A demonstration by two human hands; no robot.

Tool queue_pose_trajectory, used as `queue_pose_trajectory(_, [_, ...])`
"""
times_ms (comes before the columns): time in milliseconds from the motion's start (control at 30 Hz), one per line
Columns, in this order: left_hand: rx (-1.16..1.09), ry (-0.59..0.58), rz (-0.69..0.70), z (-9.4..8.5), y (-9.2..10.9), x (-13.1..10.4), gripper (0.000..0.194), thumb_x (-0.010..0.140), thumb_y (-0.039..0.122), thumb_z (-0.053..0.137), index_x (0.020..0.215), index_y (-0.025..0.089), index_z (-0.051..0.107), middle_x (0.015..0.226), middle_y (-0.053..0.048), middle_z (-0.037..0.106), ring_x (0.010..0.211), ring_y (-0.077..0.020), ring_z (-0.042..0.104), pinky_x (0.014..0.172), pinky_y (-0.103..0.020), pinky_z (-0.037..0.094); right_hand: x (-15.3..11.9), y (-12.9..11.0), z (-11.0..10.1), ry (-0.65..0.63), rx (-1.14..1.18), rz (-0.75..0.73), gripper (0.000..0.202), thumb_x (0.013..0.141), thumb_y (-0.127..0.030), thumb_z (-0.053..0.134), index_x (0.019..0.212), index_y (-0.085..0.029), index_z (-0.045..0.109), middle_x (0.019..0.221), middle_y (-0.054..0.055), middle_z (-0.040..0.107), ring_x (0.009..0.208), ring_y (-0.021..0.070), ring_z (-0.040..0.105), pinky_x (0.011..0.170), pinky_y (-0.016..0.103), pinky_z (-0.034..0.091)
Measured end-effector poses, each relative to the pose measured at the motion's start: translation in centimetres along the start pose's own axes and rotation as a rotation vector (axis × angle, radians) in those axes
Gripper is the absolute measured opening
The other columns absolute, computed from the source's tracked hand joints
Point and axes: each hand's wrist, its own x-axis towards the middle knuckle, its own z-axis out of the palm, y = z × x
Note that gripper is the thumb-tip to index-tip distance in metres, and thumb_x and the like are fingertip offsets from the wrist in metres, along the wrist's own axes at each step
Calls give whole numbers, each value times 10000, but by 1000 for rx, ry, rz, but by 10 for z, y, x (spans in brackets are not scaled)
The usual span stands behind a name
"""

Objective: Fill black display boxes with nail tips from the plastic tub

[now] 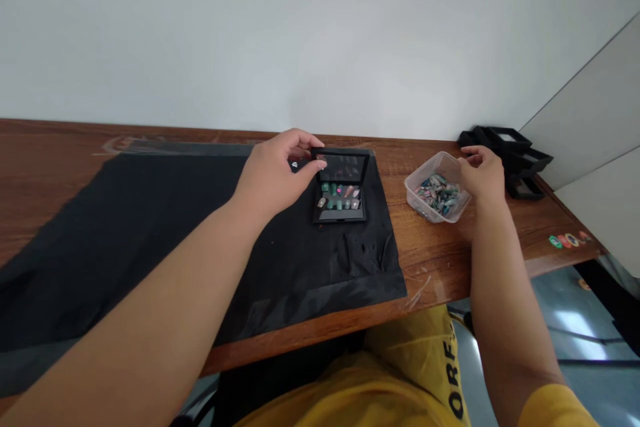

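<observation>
A small black case (340,220) lies on the black sheet with its lid (345,167) raised. Rows of press-on nails (340,197), green, pink and pale, sit inside it. My left hand (283,173) grips the lid's left upper corner between thumb and fingers. To the right, a clear plastic tub (440,160) on the bare wood holds a heap of colourful press-on nails (440,193). My right hand (483,170) is closed at the tub's right rim, its fingers curled over the back right corner; the thumb is partly hidden.
A black sheet (150,227) is taped over much of the wooden table (430,260). Several black cases (520,153) are piled at the back right against the wall (350,40). Round stickers (571,240) dot the table's right end.
</observation>
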Motion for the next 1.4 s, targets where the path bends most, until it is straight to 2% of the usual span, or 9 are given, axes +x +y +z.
queue_pose_trajectory(200, [100,-41,17,-4,7,-3,183,887,366,650,1042,270,627,1139,-65,770,1083,-281,690,894,-387,531,-1,-3,1,-10,3,0,341,832,-288,639,1136,-197,764,961,95,757,861,263,683,846,434,553])
queue_pose_trajectory(433, [273,-228,65,-9,15,-7,184,865,379,611,1000,278,685,1046,-51,775,972,-303,701,806,-394,489,-3,-5,0,-33,46,2,323,825,-281,617,1092,-194,777,922,84,759,807,248,672,792,402,538])
queue_pose_trajectory(567, [287,-316,182,-10,15,-11,272,846,419,596,1049,286,721,1045,-43,779,903,-277,701,799,-381,485,-3,-6,2,-51,116,17,356,825,-324,635,1112,-166,776,923,88,759,793,235,672,777,387,533])
queue_pose_trajectory(833, [155,-443,377,-5,18,-16,536,993,660,447,935,266,806,1224,-55,779,1118,-275,700,1015,-417,507,0,-2,8,-48,183,29,373,784,-413,692,1054,-170,774,882,80,740,785,242,672,786,421,543])
queue_pose_trajectory(967, [202,-441,365,2,11,-15,584,884,783,589,1102,289,812,1366,-79,721,1291,-338,631,1140,-501,467,3,3,11,-52,197,13,386,776,-457,701,1046,-189,766,870,78,731,800,255,670,787,442,554])
queue_pose_trajectory(1067, [266,-504,295,8,10,-17,804,826,865,596,1428,339,690,1628,-92,540,1513,-402,456,1232,-591,381,4,5,11,-52,168,3,389,769,-468,707,1037,-192,766,866,76,724,792,256,665,787,453,558])
queue_pose_trajectory(1167, [298,-591,217,15,11,-21,989,866,884,502,1682,336,394,1796,-74,287,1647,-397,244,1299,-608,285,4,6,11,-62,147,0,396,776,-474,711,1047,-190,760,879,79,715,817,262,664,802,464,561])
queue_pose_trajectory(1267, [356,-633,148,22,10,-24,1207,843,896,497,1759,208,118,1832,-115,133,1682,-402,114,1352,-583,160,4,7,11,-71,143,-18,392,783,-451,713,1072,-188,750,901,84,715,858,268,663,825,474,563])
queue_pose_trajectory(1400, [385,-667,100,28,7,-25,1314,826,895,490,1746,105,-17,1824,-174,116,1685,-412,80,1367,-562,73,4,6,11,-91,133,-8,393,772,-418,725,1087,-185,745,921,86,719,856,261,666,846,488,561])
